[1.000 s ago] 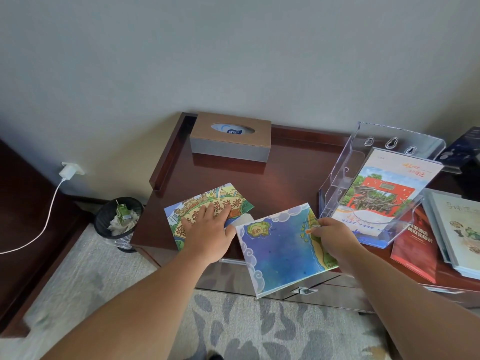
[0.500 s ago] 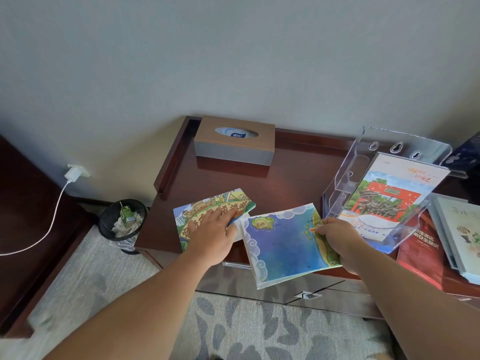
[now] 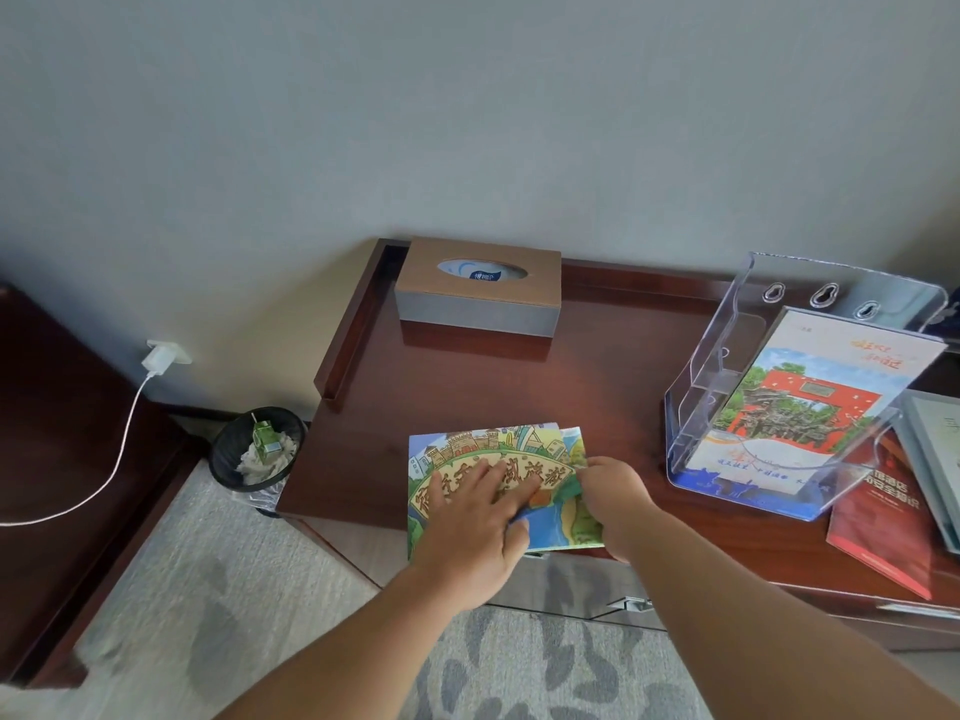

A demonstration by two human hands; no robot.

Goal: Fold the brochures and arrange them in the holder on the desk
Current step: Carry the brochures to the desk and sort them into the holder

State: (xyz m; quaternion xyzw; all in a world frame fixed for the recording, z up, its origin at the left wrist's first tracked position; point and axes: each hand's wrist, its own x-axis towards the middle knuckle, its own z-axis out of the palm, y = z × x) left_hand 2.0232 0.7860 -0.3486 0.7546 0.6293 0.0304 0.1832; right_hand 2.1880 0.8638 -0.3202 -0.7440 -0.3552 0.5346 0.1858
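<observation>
A colourful illustrated brochure [image 3: 483, 449] lies folded at the front edge of the dark wooden desk [image 3: 467, 376]. My left hand [image 3: 480, 517] presses flat on its top panel with straight fingers. My right hand [image 3: 615, 498] pinches the brochure's right edge. A clear acrylic holder [image 3: 727, 366] stands at the right of the desk. One brochure with a red gate picture [image 3: 810, 402] stands in it.
A brown tissue box [image 3: 478, 285] sits at the back of the desk. Red booklets [image 3: 883, 527] and pale books [image 3: 935, 449] lie right of the holder. A black waste bin [image 3: 257, 452] stands on the carpet left of the desk, near a white charger [image 3: 161, 356].
The blue right panel, spread open earlier, has been folded in under the top panel. My right hand moved left with it, closer to my left hand.
</observation>
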